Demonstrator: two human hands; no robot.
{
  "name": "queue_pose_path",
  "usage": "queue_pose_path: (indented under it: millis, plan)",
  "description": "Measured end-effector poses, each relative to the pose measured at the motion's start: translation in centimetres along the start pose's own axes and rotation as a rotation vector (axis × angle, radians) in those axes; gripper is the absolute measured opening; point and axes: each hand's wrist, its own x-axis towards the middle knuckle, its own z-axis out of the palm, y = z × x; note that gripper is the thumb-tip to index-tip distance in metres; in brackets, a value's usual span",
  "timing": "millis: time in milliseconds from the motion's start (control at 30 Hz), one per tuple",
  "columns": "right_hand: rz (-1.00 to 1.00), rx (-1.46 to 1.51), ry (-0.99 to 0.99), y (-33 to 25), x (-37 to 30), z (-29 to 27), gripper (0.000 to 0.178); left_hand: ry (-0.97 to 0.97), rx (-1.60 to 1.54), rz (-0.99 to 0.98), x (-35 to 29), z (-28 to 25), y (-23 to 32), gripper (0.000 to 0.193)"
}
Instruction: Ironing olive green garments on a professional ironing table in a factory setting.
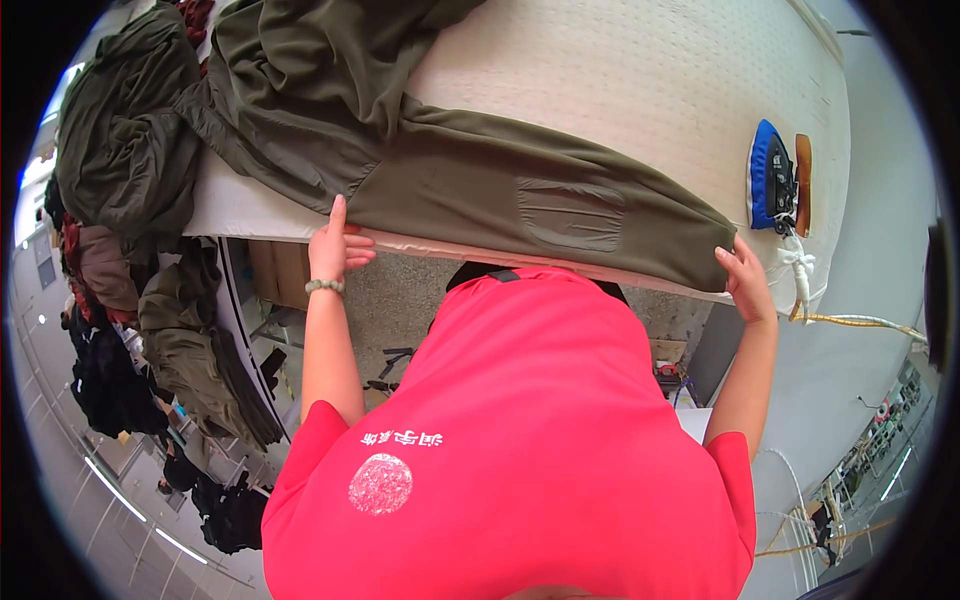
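Left fingers (339, 208): spread apart, one tip raised against the near border of the olive sleeve (450, 165), the others pointing right, just in front of the near edge of the surface (620, 75); no closed grip shows on this side. Right fingers (722, 260): partly bent, thumb and finger about the corner of the cuff end; whether they pinch the cloth cannot be told. The left hand (330, 250), with a bead bracelet (325, 286) at its wrist, is at the upper end of the sleeve; the right hand (752, 288) is at the cuff end. The sleeve lies between and slightly beyond the two sets of fingers, its long axis running left to right along the near edge of the surface and angling toward that edge at the right. Its lower border reaches the edge; a stitched patch (572, 215) faces up, nearer the right hand. The remaining garment (300, 65) lies gathered toward the far left, and a second dark green heap (130, 130) occupies the left end. An iron (771, 178) with a blue cover and brown handle (803, 185) is placed near the right edge, beyond the right hand; its white-wrapped cord (799, 265) leads over the near right corner.
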Motion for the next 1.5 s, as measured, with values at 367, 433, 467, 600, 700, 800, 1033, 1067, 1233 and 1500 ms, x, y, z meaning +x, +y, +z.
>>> queue_pose_path:
  millis: [367, 433, 467, 600, 700, 800, 1033, 1067, 1233, 1500]
  plan:
    - [-0.766, 0.356, -0.018, -18.9, -2.6, -2.1, 0.066, -0.268, -0.869, 1.109, 1.4, -13.9, 24.1, 0.034]
    - [-0.817, 0.353, 0.106, -20.1, -1.4, -1.3, 0.074, -0.287, -0.973, 1.045, 2.4, -13.8, 24.3, 0.034]
    - [-0.885, 0.351, 0.207, -20.8, -1.2, -0.9, 0.082, -0.231, -0.962, 0.903, 5.5, -12.1, 22.5, 0.034]
    - [-0.420, -0.179, 0.358, -7.0, 5.3, -0.5, 0.081, -0.279, -0.684, 0.308, 14.5, -3.8, 3.6, 0.028]
    - [-0.130, -0.074, 0.332, -2.6, 3.4, 1.5, 0.087, -0.099, -0.718, 0.134, 8.0, 0.6, -1.6, 0.029]
    - [0.002, 0.028, 0.151, -1.2, 4.0, 2.5, 0.078, -0.120, -0.463, 0.136, 5.3, 1.0, 0.1, 0.031]
    - [-0.101, 0.583, 0.325, -1.1, 7.1, 4.0, 0.042, -0.238, 0.558, 0.202, 0.7, 1.7, 6.7, 0.028]
    - [-0.093, 0.584, 0.329, -0.7, 7.0, 4.1, 0.042, -0.260, 0.579, 0.394, 0.0, 3.0, 7.5, 0.028]
    - [-0.110, 0.562, 0.413, 0.3, 7.9, 4.3, 0.034, -0.316, 0.491, 1.057, -0.9, 10.0, 11.5, 0.018]
    - [-0.105, 0.533, 0.463, 0.4, 7.9, 4.9, 0.029, -0.127, 0.830, 1.670, 2.9, 13.6, 16.6, 0.022]
